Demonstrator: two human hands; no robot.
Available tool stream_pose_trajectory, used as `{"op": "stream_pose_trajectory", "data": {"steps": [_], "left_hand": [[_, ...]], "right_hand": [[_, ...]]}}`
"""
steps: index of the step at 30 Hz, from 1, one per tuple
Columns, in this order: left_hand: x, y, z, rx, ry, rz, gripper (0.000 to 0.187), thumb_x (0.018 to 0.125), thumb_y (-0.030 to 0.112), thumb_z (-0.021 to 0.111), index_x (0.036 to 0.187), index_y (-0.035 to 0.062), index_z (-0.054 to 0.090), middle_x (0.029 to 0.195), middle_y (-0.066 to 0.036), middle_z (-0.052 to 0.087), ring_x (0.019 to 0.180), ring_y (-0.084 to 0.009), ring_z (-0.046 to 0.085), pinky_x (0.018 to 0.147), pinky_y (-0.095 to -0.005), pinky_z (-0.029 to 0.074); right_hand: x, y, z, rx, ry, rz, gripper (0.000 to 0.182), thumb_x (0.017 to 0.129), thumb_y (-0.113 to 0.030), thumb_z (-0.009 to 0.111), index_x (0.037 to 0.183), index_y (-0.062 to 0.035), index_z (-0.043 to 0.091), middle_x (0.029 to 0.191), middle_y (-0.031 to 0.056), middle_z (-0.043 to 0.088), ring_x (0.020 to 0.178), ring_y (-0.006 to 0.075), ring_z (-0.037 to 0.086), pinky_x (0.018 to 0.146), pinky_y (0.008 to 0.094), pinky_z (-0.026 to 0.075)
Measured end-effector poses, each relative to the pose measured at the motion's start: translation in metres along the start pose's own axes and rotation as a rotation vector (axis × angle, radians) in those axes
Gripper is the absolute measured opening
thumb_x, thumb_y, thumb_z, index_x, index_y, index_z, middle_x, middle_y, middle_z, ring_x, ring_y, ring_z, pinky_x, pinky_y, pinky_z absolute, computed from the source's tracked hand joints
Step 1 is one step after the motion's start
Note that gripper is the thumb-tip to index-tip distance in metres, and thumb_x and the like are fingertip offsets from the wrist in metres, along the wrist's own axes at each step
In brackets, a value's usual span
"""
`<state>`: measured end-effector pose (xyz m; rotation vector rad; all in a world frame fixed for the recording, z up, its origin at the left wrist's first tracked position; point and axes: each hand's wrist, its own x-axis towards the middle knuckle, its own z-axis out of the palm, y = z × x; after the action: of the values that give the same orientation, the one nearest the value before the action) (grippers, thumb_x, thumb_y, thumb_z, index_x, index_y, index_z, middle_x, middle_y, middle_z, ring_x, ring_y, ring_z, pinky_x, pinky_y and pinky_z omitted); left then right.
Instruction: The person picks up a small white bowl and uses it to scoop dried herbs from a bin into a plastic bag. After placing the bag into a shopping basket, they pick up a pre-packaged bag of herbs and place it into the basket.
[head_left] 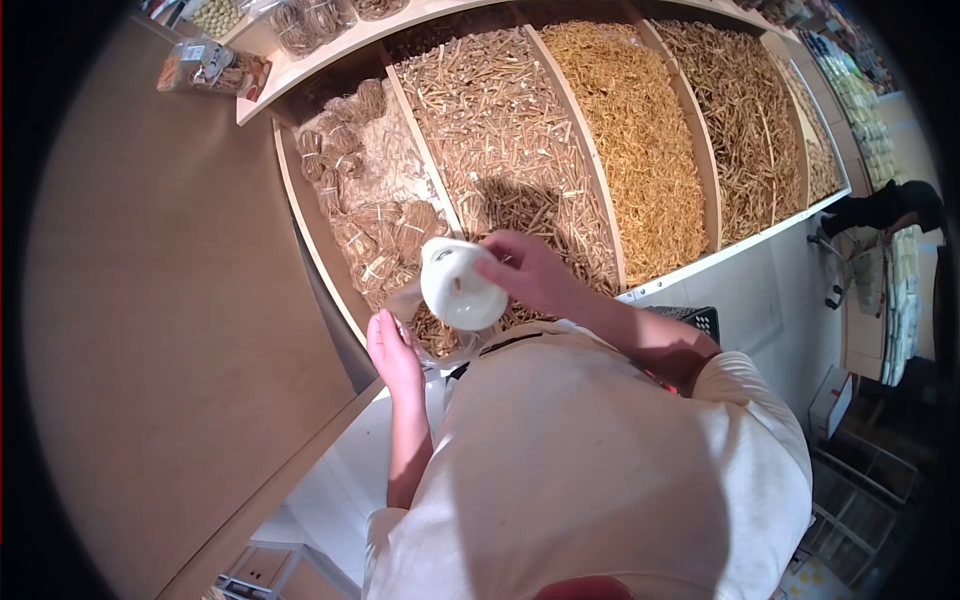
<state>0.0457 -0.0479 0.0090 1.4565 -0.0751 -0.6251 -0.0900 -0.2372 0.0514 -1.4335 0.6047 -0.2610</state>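
Observation:
My right hand (520,268) is closed on a white plastic scoop (470,295), tilted so its hollow faces me, with a small brown piece inside. Below and to the left, my left hand (393,350) grips the edge of a clear plastic bag (462,352). Brown dried sticks (435,333) show in the bag, just under the scoop. Both hands are over the near edge of a divided wooden bin, in front of a compartment of short dried sticks (490,110).
Bundles of tied dried strands (365,240) fill the left compartment. Yellow dried strips (635,150) and darker brown strips (735,130) lie to the right. A wooden panel (180,300) rises at left. A packaged bag (212,68) rests on the upper left shelf. A person (885,208) is at far right.

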Motion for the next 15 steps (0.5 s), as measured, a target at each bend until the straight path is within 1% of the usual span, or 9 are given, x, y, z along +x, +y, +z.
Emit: {"op": "stream_pose_trajectory", "data": {"steps": [1, 3, 4, 6, 7, 9, 11, 13, 15], "left_hand": [[0.0, 0.001, 0.001, 0.001, -0.001, 0.003, 0.028, 0.102, 0.025, 0.043, 0.076, 0.014, 0.044, 0.056, 0.007, 0.038, 0.044, -0.0016, 0.032, 0.039, -0.0186, 0.025], [-0.002, 0.005, 0.002, -0.015, 0.039, -0.004, 0.028, 0.102, 0.025, 0.043, 0.076, 0.0139, 0.044, 0.055, 0.006, 0.038, 0.044, -0.0026, 0.032, 0.039, -0.0192, 0.025], [-0.002, 0.005, 0.0, -0.015, 0.041, 0.002, 0.028, 0.102, 0.025, 0.043, 0.076, 0.0139, 0.044, 0.055, 0.006, 0.038, 0.044, -0.0026, 0.032, 0.039, -0.0192, 0.025], [-0.001, 0.003, -0.003, -0.068, 0.074, -0.005, 0.028, 0.102, 0.025, 0.042, 0.077, 0.0137, 0.044, 0.055, 0.005, 0.038, 0.043, -0.0034, 0.031, 0.039, -0.0195, 0.025], [-0.002, 0.003, -0.004, -0.073, 0.077, 0.0, 0.028, 0.102, 0.025, 0.042, 0.077, 0.0137, 0.044, 0.055, 0.005, 0.038, 0.043, -0.0034, 0.031, 0.039, -0.0195, 0.025], [-0.004, 0.001, -0.006, -0.089, 0.082, -0.007, 0.028, 0.102, 0.025, 0.042, 0.077, 0.0138, 0.044, 0.055, 0.005, 0.037, 0.043, -0.0034, 0.03, 0.038, -0.0198, 0.025], [-0.007, 0.002, -0.006, -0.094, 0.084, -0.008, 0.028, 0.102, 0.025, 0.042, 0.077, 0.0138, 0.044, 0.055, 0.005, 0.037, 0.043, -0.0034, 0.03, 0.038, -0.0199, 0.025], [-0.009, 0.003, -0.005, -0.094, 0.08, -0.012, 0.028, 0.102, 0.025, 0.042, 0.077, 0.0139, 0.044, 0.055, 0.005, 0.037, 0.043, -0.0033, 0.03, 0.038, -0.0201, 0.025], [-0.008, 0.004, -0.004, -0.095, 0.085, -0.017, 0.028, 0.102, 0.025, 0.042, 0.076, 0.0141, 0.043, 0.055, 0.006, 0.036, 0.043, -0.0032, 0.03, 0.038, -0.0201, 0.025]], "right_hand": [[-0.002, -0.004, 0.012, 0.001, 0.0, -0.003, 0.031, 0.09, -0.031, 0.065, 0.103, -0.0035, 0.06, 0.082, 0.0048, 0.061, 0.067, 0.0142, 0.062, 0.052, 0.0262, 0.051], [-0.008, -0.015, 0.027, -0.451, -0.112, -0.349, 0.033, 0.084, -0.028, 0.071, 0.105, -0.0053, 0.061, 0.089, 0.0072, 0.059, 0.077, 0.0193, 0.062, 0.06, 0.0295, 0.052], [-0.008, -0.011, 0.029, -0.45, -0.114, -0.354, 0.033, 0.084, -0.028, 0.071, 0.105, -0.0053, 0.061, 0.089, 0.0072, 0.059, 0.077, 0.0193, 0.062, 0.06, 0.0295, 0.052], [-0.006, 0.0, 0.031, -0.657, -0.134, -0.48, 0.036, 0.08, -0.025, 0.073, 0.108, -0.0063, 0.061, 0.095, 0.0099, 0.056, 0.085, 0.0233, 0.06, 0.066, 0.0312, 0.051], [-0.007, 0.0, 0.027, -0.66, -0.137, -0.486, 0.036, 0.08, -0.025, 0.073, 0.108, -0.0063, 0.061, 0.095, 0.0099, 0.056, 0.085, 0.0233, 0.06, 0.066, 0.0312, 0.051], [-0.009, -0.002, 0.013, -0.483, 0.013, -0.472, 0.037, 0.081, -0.025, 0.073, 0.109, -0.0059, 0.059, 0.097, 0.0096, 0.057, 0.081, 0.0206, 0.062, 0.063, 0.0301, 0.052], [-0.008, 0.003, -0.007, -0.398, 0.223, -0.385, 0.032, 0.085, -0.023, 0.07, 0.107, -0.004, 0.058, 0.095, 0.0082, 0.059, 0.075, 0.0161, 0.062, 0.059, 0.0279, 0.052], [0.001, 0.008, -0.032, 0.006, 0.384, -0.255, 0.029, 0.088, -0.025, 0.066, 0.103, -0.0014, 0.057, 0.087, 0.0078, 0.062, 0.065, 0.0127, 0.062, 0.054, 0.0252, 0.052], [0.009, 0.005, -0.073, -0.084, 0.449, 0.014, 0.032, 0.09, -0.03, 0.063, 0.099, 0.0002, 0.058, 0.076, 0.0074, 0.063, 0.058, 0.0123, 0.061, 0.051, 0.0229, 0.051]]}}
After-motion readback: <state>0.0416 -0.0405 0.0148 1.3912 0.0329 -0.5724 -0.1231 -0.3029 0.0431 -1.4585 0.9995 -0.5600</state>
